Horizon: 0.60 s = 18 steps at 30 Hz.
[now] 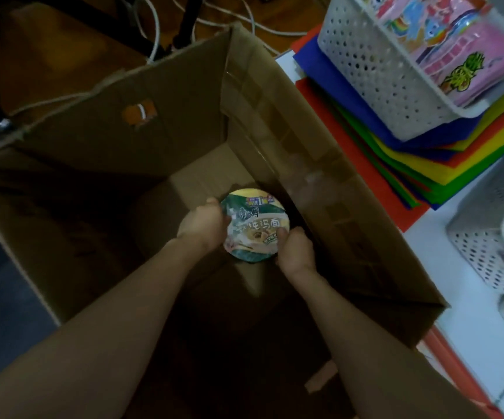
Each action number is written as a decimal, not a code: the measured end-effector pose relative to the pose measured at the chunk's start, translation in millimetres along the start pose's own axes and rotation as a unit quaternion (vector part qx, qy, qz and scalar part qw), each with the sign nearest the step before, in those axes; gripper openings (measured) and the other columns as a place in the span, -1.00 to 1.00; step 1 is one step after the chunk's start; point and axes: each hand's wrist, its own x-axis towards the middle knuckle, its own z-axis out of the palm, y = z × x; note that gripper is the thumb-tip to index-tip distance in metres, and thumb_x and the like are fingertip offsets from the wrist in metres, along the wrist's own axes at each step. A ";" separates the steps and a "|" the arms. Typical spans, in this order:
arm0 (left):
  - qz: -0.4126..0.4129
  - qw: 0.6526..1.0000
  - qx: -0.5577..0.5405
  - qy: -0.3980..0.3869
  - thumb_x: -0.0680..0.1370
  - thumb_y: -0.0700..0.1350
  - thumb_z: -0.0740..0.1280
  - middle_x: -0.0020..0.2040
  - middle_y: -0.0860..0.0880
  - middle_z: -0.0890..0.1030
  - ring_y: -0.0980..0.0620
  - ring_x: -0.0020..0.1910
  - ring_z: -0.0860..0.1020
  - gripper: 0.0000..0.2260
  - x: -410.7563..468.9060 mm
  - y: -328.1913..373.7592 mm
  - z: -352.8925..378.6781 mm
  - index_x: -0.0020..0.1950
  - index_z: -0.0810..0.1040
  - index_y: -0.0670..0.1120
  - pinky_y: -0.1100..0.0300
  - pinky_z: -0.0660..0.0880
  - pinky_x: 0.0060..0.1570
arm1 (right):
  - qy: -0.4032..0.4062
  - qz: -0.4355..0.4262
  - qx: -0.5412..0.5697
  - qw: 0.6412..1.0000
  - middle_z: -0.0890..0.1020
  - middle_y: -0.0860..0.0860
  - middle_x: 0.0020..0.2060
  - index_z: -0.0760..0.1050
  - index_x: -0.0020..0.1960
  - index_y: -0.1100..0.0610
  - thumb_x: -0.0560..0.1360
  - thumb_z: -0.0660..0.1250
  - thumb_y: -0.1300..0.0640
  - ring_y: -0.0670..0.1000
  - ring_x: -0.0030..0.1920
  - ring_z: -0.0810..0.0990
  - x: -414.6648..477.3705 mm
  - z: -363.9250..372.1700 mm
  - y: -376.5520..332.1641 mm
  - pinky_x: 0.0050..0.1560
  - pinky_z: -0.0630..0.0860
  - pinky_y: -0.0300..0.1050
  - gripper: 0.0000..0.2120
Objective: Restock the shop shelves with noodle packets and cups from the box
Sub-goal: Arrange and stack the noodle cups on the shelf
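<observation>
Deep inside a large open cardboard box a noodle cup shows its round lid, green and cream with printed characters. My left hand grips the cup's left rim, and my right hand grips its lower right rim. Both forearms reach down into the box from the bottom of the view. The cup's body below the lid is hidden, and the rest of the box floor is dark.
To the right is a white shelf with a stack of coloured felt sheets, and a white perforated basket of pink packets stands on them. More white baskets sit at the right edge. Cables run across the brown floor behind the box.
</observation>
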 end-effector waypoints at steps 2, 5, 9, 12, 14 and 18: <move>-0.005 1.000 -0.005 0.012 0.60 -0.04 0.16 0.11 -0.22 0.56 -0.22 0.08 0.54 -0.74 -26.8 -5.5 -20.3 0.17 0.33 -0.20 0.06 0.42 -0.08 | -0.015 -0.030 -0.007 0.999 0.58 0.20 0.03 0.41 0.10 0.24 0.61 0.10 0.00 0.20 0.02 0.58 -22.4 -6.6 -6.8 0.01 0.55 0.13 -0.68; -0.001 0.997 -0.061 0.055 0.61 -0.03 0.15 0.08 -0.21 0.57 -0.22 0.06 0.55 -0.72 -75.2 -6.4 -55.7 0.20 0.35 -0.19 0.03 0.46 -0.05 | -0.013 -0.111 -0.012 0.994 0.56 0.11 -0.08 0.43 0.10 0.27 0.62 0.08 0.02 0.05 -0.09 0.52 -63.2 -40.2 -24.1 -0.17 0.39 -0.12 -0.68; 0.041 0.967 -0.194 0.162 0.62 -0.16 0.12 0.10 -0.24 0.57 -0.19 0.09 0.55 -0.73 -151.2 0.2 -107.1 0.27 0.42 -0.21 0.05 0.45 0.05 | 0.007 -0.190 0.023 0.981 0.55 0.07 -0.23 0.46 0.04 0.28 0.63 0.07 0.06 0.08 -0.18 0.57 -120.0 -115.6 -54.6 -0.29 0.32 -0.18 -0.69; 0.046 0.968 -0.209 0.131 0.56 -0.16 0.26 0.25 -0.20 0.47 -0.13 0.19 0.49 -0.55 -207.6 9.7 -137.0 0.42 0.26 -0.17 0.03 0.45 0.17 | 0.019 -0.236 0.031 0.971 0.47 -0.04 -0.43 0.48 -0.02 0.30 0.63 0.07 0.10 -0.15 -0.44 0.47 -166.6 -181.1 -78.5 -0.46 0.33 -0.37 -0.69; 0.049 0.972 -0.205 0.100 0.46 -0.04 0.41 0.38 -0.18 0.34 -0.11 0.32 0.38 -0.28 -241.7 26.0 -157.1 0.49 0.11 -0.15 -0.04 0.37 0.29 | 0.016 -0.265 0.042 0.963 0.46 -0.05 -0.47 0.48 -0.08 0.24 0.62 0.09 0.11 -0.20 -0.52 0.47 -200.6 -225.2 -93.6 -0.46 0.32 -0.37 -0.72; 0.078 0.977 -0.161 0.112 0.26 0.18 0.51 0.49 -0.07 0.19 -0.05 0.46 0.17 0.04 -305.1 72.9 -210.7 0.53 -0.03 -0.09 -0.20 0.15 0.40 | 0.016 -0.315 0.060 0.947 0.45 -0.09 -0.62 0.38 -0.35 0.01 0.61 0.13 0.13 -0.21 -0.55 0.46 -275.2 -304.7 -120.7 -0.37 0.31 -0.22 -0.65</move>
